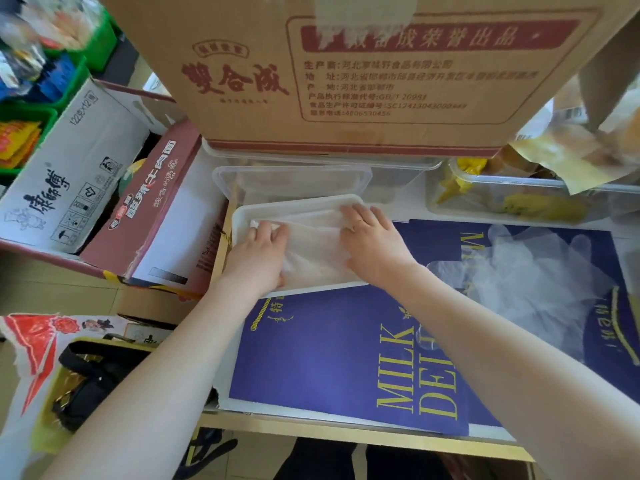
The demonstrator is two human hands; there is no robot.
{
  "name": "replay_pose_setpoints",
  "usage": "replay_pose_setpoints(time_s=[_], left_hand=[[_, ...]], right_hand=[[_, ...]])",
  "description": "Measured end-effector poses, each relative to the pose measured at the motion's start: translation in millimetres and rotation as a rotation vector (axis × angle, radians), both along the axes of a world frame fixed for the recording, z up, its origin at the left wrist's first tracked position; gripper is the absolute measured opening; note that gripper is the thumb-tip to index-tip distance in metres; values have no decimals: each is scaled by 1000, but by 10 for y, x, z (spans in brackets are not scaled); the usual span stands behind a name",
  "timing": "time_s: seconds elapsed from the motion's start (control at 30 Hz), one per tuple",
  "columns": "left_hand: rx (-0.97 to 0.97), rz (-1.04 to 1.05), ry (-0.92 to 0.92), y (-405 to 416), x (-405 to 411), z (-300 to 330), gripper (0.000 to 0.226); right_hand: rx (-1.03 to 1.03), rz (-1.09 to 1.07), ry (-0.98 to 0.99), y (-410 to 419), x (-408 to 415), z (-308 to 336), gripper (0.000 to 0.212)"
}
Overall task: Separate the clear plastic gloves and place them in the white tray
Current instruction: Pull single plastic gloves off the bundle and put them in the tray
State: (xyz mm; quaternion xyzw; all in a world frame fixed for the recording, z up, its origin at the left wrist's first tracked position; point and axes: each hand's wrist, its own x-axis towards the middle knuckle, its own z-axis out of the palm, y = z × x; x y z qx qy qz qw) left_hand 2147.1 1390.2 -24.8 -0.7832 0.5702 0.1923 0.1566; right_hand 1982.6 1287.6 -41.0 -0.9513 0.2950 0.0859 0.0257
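A white tray [242, 216] sits at the far left of the blue sheet, and clear plastic gloves [315, 251] lie folded flat inside it. My left hand [258, 252] rests on the left part of these gloves with fingers laid flat. My right hand [372, 240] presses on their right side, fingers straight and a ring on one finger. A loose pile of clear plastic gloves [533, 271] lies on the blue sheet to the right, untouched by either hand.
A large brown cardboard box [346, 71] overhangs the back of the table. Clear plastic containers [294, 178] stand behind the tray, and one with yellow items [519, 199] at the right. Noodle cartons [104, 188] sit to the left. The blue "MILK" sheet [329, 358] covers the table front.
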Motion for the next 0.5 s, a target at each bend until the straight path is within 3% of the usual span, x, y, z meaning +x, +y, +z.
replay_pose_setpoints(time_s=[0.1, 0.17, 0.23, 0.3, 0.5], left_hand=[[-50, -15, -92, 20, -158, 135, 59], [-288, -78, -112, 39, -303, 230, 43], [-588, -174, -47, 34, -471, 224, 28], [-745, -252, 104, -5, -687, 197, 20], [-724, -475, 342, -185, -1381, 57, 28]], right_hand=[[74, -139, -389, 104, -259, 81, 23], [135, -280, -513, 166, -562, 27, 22], [131, -396, -523, 196, -922, -57, 26], [84, -491, -444, 166, -1324, -184, 36], [45, -851, -293, -18, -2181, -331, 71]])
